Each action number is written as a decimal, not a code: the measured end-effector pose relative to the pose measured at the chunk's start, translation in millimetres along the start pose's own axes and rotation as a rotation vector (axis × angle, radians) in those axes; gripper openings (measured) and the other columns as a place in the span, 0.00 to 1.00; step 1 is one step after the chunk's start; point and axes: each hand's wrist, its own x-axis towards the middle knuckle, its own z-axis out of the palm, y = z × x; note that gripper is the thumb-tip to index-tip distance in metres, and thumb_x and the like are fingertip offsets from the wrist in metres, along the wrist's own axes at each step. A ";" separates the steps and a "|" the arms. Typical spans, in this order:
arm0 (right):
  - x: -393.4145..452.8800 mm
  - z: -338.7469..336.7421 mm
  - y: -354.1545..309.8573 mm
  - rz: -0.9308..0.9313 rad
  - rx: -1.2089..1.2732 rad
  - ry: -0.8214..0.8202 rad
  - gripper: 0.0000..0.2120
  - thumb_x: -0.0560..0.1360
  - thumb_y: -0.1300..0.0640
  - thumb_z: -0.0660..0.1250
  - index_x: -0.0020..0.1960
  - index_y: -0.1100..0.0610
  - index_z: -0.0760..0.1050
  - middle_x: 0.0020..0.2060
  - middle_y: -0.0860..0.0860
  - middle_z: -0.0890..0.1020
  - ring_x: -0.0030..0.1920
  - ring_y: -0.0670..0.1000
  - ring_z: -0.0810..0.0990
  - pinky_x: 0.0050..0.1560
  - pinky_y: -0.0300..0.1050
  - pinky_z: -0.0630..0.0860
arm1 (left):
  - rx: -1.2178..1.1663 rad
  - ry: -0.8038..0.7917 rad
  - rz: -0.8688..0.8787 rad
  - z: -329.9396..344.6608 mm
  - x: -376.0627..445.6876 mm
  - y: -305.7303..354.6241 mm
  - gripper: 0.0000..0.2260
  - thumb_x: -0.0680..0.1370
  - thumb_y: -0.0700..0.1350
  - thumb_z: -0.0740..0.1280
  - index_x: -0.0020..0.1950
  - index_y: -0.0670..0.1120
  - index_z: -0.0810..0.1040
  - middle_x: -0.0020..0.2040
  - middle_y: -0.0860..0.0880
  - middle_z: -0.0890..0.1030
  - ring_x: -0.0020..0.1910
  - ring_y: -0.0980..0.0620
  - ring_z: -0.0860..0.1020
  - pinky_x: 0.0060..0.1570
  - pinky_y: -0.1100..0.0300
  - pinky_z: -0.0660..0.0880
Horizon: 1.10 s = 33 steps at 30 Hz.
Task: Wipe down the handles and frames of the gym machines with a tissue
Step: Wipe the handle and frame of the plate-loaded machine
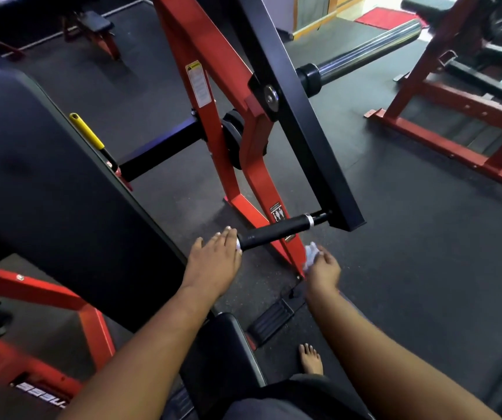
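A black rubber handle (274,233) juts out from the black lever arm (304,116) of a red-framed gym machine (213,86). My left hand (213,262) lies with straight fingers over the handle's near end, where a small pale bit shows under the fingertips. My right hand (322,268) pinches a crumpled white tissue (311,253) and holds it against the lower part of the red frame leg (289,250), just right of the handle.
The black back pad (46,177) fills the left, with a yellow lever (87,134) beside it. A chrome weight sleeve (364,53) sticks out at upper right, and a red bench frame (455,140) stands beyond. Seat pad (222,344), footplate (271,319) and my bare foot (310,359) lie below.
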 end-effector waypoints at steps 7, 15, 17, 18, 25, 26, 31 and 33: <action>-16.0 93.9 -50.3 0.354 0.549 -0.148 0.30 0.78 0.32 0.63 0.63 0.57 0.73 0.59 0.56 0.81 0.59 0.58 0.81 0.69 0.59 0.74 | 0.026 -0.018 0.003 -0.4 -1.6 2.9 0.26 0.87 0.54 0.46 0.84 0.47 0.51 0.84 0.50 0.57 0.81 0.52 0.60 0.77 0.41 0.56; -26.8 87.6 -32.6 0.379 0.394 -0.358 0.42 0.65 0.32 0.72 0.65 0.61 0.72 0.57 0.60 0.83 0.55 0.59 0.84 0.61 0.57 0.80 | -0.024 0.051 0.028 -4.4 0.9 1.8 0.21 0.85 0.54 0.54 0.76 0.45 0.65 0.73 0.47 0.75 0.67 0.49 0.77 0.69 0.50 0.68; -13.7 91.5 -39.4 0.393 0.482 -0.262 0.44 0.64 0.32 0.76 0.67 0.62 0.72 0.57 0.59 0.84 0.56 0.59 0.84 0.64 0.57 0.79 | -0.020 0.047 0.032 -4.7 3.4 1.9 0.21 0.85 0.54 0.55 0.75 0.45 0.65 0.72 0.47 0.76 0.66 0.48 0.77 0.71 0.48 0.67; -15.8 96.2 -36.0 0.383 0.451 -0.211 0.43 0.65 0.32 0.75 0.67 0.62 0.73 0.57 0.59 0.84 0.56 0.59 0.84 0.64 0.56 0.78 | -0.003 0.040 0.030 -4.6 4.1 1.8 0.23 0.85 0.55 0.55 0.76 0.44 0.64 0.73 0.46 0.75 0.69 0.48 0.76 0.73 0.47 0.66; -51.1 95.7 -21.7 0.399 0.376 -0.325 0.31 0.68 0.37 0.74 0.55 0.62 0.76 0.60 0.62 0.83 0.60 0.59 0.83 0.65 0.55 0.79 | 0.001 -0.016 0.098 2.9 -18.7 1.0 0.31 0.87 0.52 0.50 0.82 0.44 0.36 0.84 0.45 0.41 0.83 0.47 0.48 0.81 0.45 0.50; -35.3 90.2 -28.5 0.382 0.389 -0.270 0.31 0.68 0.37 0.75 0.55 0.62 0.75 0.62 0.61 0.82 0.62 0.59 0.82 0.65 0.54 0.78 | 0.008 -0.024 0.107 8.6 -25.6 0.6 0.32 0.87 0.53 0.50 0.81 0.44 0.31 0.83 0.45 0.37 0.83 0.47 0.45 0.81 0.44 0.49; -29.3 94.0 -36.9 0.400 0.408 -0.161 0.34 0.71 0.32 0.72 0.62 0.60 0.74 0.56 0.56 0.84 0.51 0.55 0.84 0.58 0.53 0.82 | -0.016 -0.007 0.070 24.1 -32.2 3.4 0.34 0.87 0.54 0.49 0.79 0.44 0.27 0.80 0.45 0.29 0.83 0.48 0.41 0.80 0.41 0.47; -60.9 104.1 -23.2 0.460 0.349 -0.287 0.36 0.73 0.31 0.68 0.63 0.62 0.75 0.53 0.58 0.85 0.45 0.55 0.86 0.44 0.48 0.83 | -0.024 -0.012 0.070 23.5 -30.7 7.6 0.34 0.86 0.52 0.49 0.78 0.43 0.26 0.80 0.44 0.29 0.83 0.48 0.43 0.80 0.41 0.46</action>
